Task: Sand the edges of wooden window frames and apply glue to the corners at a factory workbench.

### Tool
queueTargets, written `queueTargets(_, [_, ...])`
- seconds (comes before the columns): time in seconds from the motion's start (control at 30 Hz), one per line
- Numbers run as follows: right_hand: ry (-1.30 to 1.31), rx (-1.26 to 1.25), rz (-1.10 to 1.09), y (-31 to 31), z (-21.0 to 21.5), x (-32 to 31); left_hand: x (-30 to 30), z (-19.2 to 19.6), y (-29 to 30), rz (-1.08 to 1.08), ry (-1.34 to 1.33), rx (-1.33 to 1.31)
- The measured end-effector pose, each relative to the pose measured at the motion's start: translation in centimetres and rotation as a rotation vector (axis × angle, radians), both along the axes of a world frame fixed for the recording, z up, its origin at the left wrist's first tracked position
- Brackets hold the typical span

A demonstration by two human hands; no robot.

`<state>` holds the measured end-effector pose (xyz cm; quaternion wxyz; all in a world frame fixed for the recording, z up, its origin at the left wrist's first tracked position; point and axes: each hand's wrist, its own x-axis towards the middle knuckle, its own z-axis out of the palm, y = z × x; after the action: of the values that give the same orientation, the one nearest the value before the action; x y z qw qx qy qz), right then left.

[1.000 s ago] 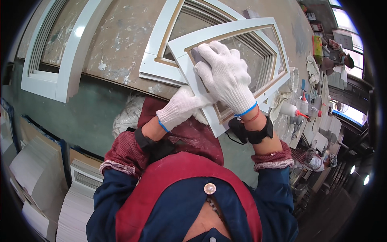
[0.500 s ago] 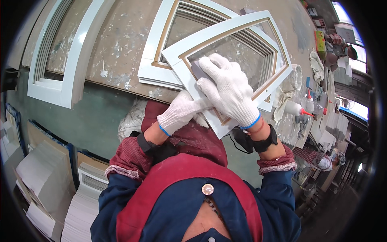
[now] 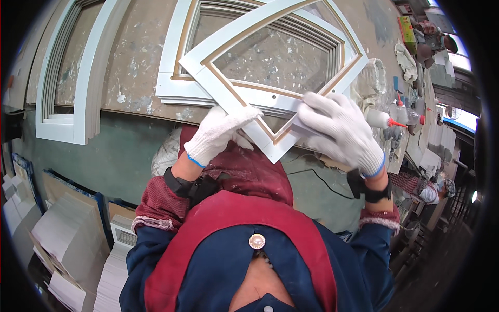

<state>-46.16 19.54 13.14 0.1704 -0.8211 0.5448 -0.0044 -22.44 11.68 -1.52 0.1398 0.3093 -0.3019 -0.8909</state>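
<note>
Both hands gloved in white knit, both on the same piece: a white pointed frame (image 3: pixel 270 73) with a tan inner edge, held up over the workbench (image 3: pixel 140 67). Frame sits centre-top of view, its lower corner pointing to about 6 o'clock.

Left hand (image 3: pixel 218 132): at 7 o'clock of the frame, fingers curled closed around the lower-left rail, thumb side up against the white face.

Right hand (image 3: pixel 340 130): at 4 o'clock of the frame, fingers bent over the lower-right rail, clamped on it. Whether there's anything under the palm, can't tell.

Under the held frame, a second white frame (image 3: pixel 176 67) lies flat on the bench, partly covered. A larger arched white frame (image 3: pixel 78 88) lies at 9 o'clock, well apart. Squeeze bottle with red nozzle (image 3: pixel 382 119) just beside the right hand at 3 o'clock. Stacked pale boards (image 3: pixel 62 239) at 8 o'clock, below bench level.
</note>
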Motion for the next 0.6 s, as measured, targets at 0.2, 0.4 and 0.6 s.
queueTargets(0.2, [0.077, -0.162, -0.197, 5.3, -2.1, -0.1, -0.4, -0.9, 1.9, -0.016, 0.186, 0.195])
queueTargets(0.4, [0.117, -0.295, -0.237, 4.8, -5.1, 4.0, -1.0, -2.0, 2.7, 0.031, 0.188, 0.183])
queueTargets(0.6, [0.277, -0.381, -0.26, 2.4, -5.4, 1.0, -0.8, -2.3, 2.8, 0.081, 0.23, 0.229])
